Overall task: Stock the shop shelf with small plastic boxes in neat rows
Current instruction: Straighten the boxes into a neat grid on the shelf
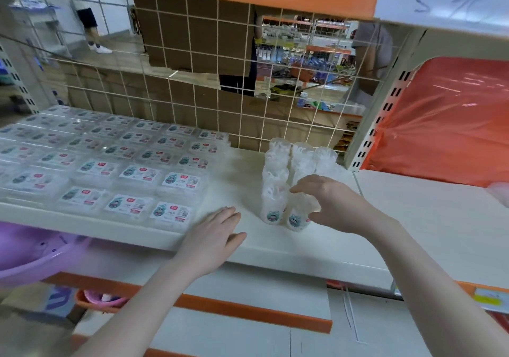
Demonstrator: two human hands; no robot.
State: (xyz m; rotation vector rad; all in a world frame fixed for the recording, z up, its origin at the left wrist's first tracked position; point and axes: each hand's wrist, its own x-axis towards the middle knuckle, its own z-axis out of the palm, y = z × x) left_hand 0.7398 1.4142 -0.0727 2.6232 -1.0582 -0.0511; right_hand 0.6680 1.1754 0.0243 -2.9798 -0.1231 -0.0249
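We're looking down at the white shelf [248,249], and everything below is placed relative to it. Flat plastic boxes [176,180] w/ printed labels are lying in neat rows across the shelf's left half, approx. five across at the front edge, running back to the wire grid [192,67] at the shelf's rear. Toward the shelf's right end, clear round tubs [274,205] are standing upright in two short rows — the front two are showing small cartoon labels. Our left hand [212,235] is resting palm-down on the shelf's front part, between the boxes and the tubs, fingers straight and relaxed, holding nothing. Our right hand [327,202] is reaching over the front tubs, fingers spread and loosely curved around the front-right tub; we can't tell if it's actually gripping or only touching. Right of the shelf's upright, an orange plastic sheet [446,119] is hanging — below the shelf's left end, a purple basin [33,249] is sticking out.
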